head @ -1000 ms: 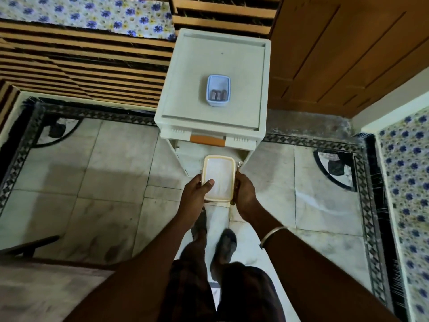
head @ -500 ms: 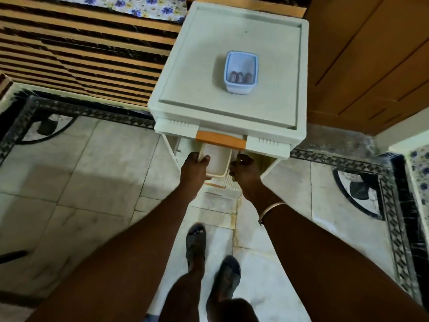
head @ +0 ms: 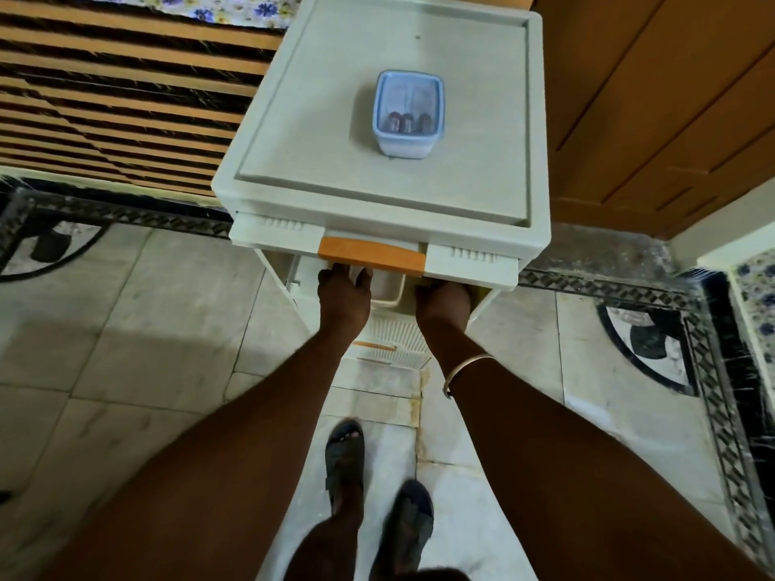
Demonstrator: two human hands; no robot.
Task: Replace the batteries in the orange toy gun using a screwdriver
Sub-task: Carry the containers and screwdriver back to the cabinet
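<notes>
Where I am looking: straight down at a white drawer unit (head: 377, 182) standing on a marble floor (head: 126, 329).
Left grip: the left grip (head: 344, 297) holds the left end of a cream lidded box (head: 388, 289), with the thumb laid over the lid and the other fingers out of my sight.
Right grip: the right grip (head: 442, 306) sits against the box's right end. Its fingers go under the drawer front, so I cannot tell whether it is closed on the box or loose.
Box: mostly tucked beneath the top drawer's orange handle (head: 371, 255), with only its near end showing between the two grips.
Batteries: three dark cylinders, which I take for batteries (head: 407, 121), lie in a blue-rimmed tub (head: 409, 144) on the unit's top, right of centre.
Lower drawer: a slatted white lower drawer (head: 394, 341) juts out just below the grips.
Wrist: a thin bangle (head: 465, 371) circles the right wrist.
Feet: two sandals (head: 346, 450), close together on the floor in front of the unit.
Sides: a wooden door (head: 650, 119) to the right and a slatted bed frame (head: 126, 98) to the left.
</notes>
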